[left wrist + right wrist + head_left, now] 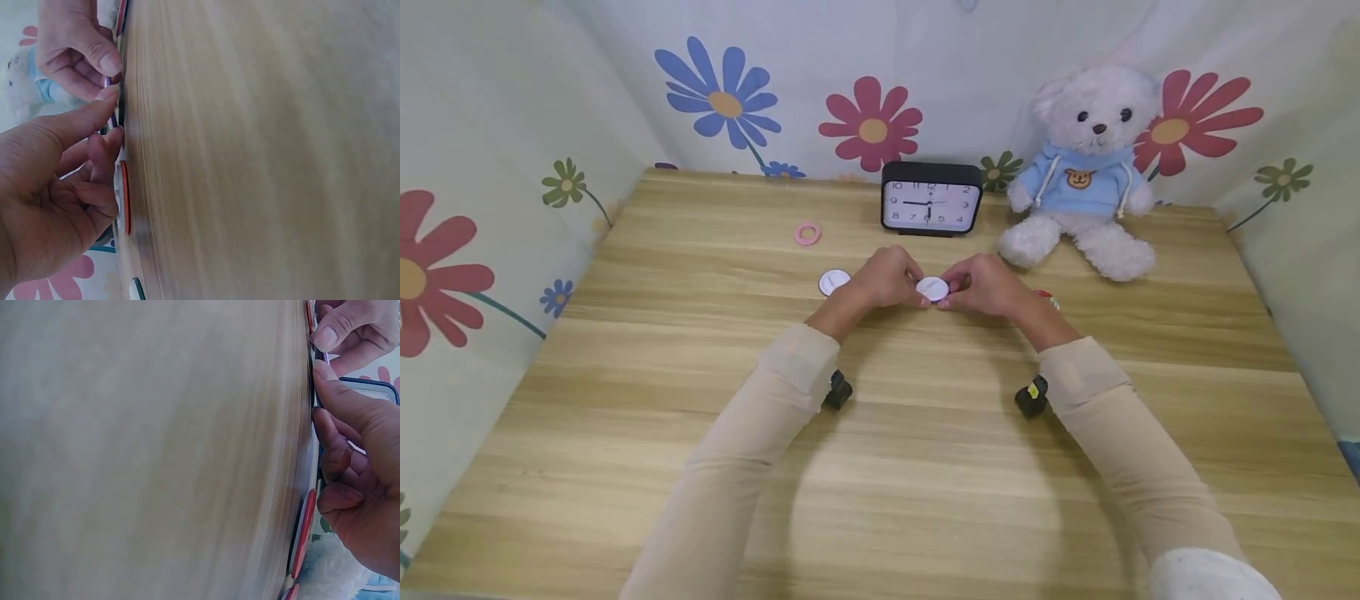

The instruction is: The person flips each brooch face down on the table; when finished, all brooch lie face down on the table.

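In the head view a small white round disc (932, 289) with a dark rim is pinched between my two hands. My left hand (883, 279) grips its left edge with thumb and fingers, and my right hand (988, 285) grips its right edge. The left wrist view shows the disc thin and edge-on, just above the tabletop. A second white disc (834, 282) lies by my left wrist, and a pink ring (807, 234) sits farther back. Beside my left hand rests a red-rimmed disc (126, 199); red-edged discs (302, 534) lie by my right hand.
A black desk clock (931, 198) stands behind the hands. To its right sits a white teddy bear (1082, 175) in a blue hoodie. Flowered cloth (790, 83) hangs around the wooden table (917, 500). Partly behind my right wrist is a red and green item (1048, 298).
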The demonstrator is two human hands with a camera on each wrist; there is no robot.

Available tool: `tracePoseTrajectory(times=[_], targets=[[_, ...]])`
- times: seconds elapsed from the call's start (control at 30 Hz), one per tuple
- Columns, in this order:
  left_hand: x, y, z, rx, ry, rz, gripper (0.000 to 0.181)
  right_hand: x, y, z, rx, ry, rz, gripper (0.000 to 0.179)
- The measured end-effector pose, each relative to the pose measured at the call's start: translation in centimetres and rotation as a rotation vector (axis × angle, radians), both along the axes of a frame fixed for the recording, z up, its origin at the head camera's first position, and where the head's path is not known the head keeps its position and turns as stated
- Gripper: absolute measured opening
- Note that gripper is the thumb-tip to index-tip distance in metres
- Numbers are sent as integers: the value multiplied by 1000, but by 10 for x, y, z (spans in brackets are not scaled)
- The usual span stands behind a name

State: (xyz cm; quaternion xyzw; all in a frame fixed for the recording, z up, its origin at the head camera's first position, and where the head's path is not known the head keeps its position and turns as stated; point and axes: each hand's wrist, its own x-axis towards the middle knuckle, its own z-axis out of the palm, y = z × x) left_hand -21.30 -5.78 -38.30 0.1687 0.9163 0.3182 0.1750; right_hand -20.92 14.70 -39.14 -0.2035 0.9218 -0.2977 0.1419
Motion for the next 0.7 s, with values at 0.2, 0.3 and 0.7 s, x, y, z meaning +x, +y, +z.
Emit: tracePoseTrajectory(times=[0.2, 0.3, 0.7], targets=[[-1, 1, 3, -8, 7, 3, 37, -1, 1, 1, -1, 13, -1, 32], [-1, 1, 3, -24, 4, -1, 40, -1, 0, 1, -3, 13, 6, 32], [-1, 4, 3, -50, -2, -1, 43, 1, 1, 1, 2, 12, 7, 31]])
